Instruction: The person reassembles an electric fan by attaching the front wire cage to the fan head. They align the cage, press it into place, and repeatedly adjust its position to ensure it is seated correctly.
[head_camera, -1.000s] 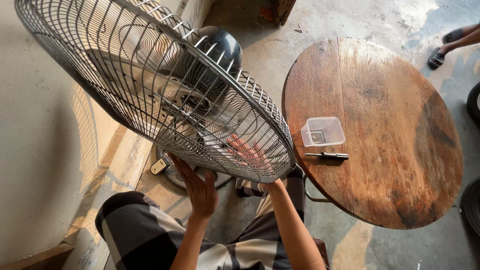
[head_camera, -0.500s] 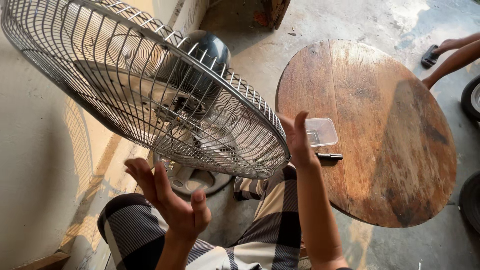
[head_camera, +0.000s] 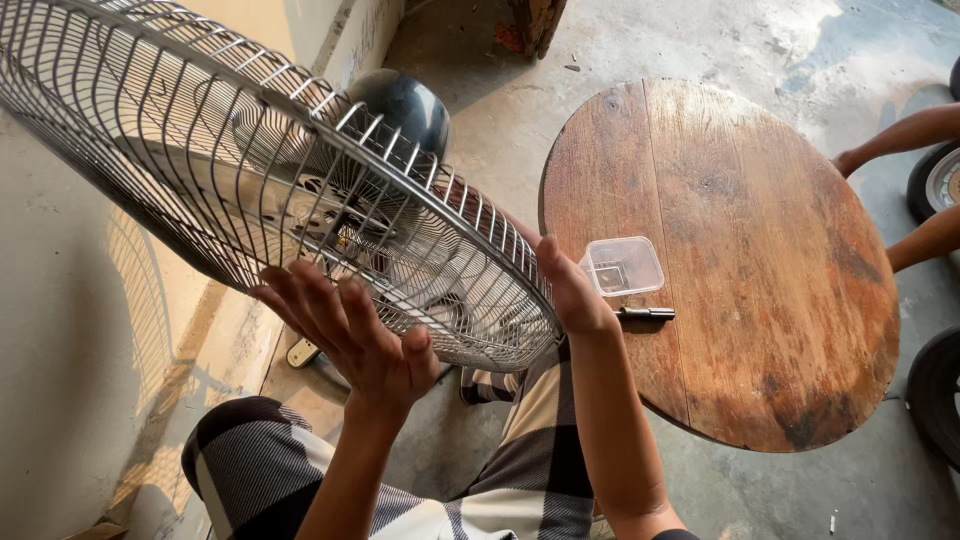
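Observation:
A metal fan with a wire grille (head_camera: 200, 170) and a black motor housing (head_camera: 400, 105) fills the upper left. My left hand (head_camera: 350, 335) is spread flat against the lower front of the grille. My right hand (head_camera: 570, 290) presses on the grille's right rim, fingers reaching behind it. The silver blades show through the wires. A small clear plastic container (head_camera: 622, 265) and a dark screwdriver (head_camera: 645, 314) lie on the round wooden table (head_camera: 740, 250) just right of my right hand.
My legs in checked shorts (head_camera: 250, 450) are below the fan. Another person's legs (head_camera: 910, 130) reach in at the right edge, next to dark tyres (head_camera: 935, 390). The floor is concrete, with a pale wall on the left.
Both hands came off the grille and returned to it: the left now lies flat on the lower front, the right on the right rim. The fan has tipped further towards me.

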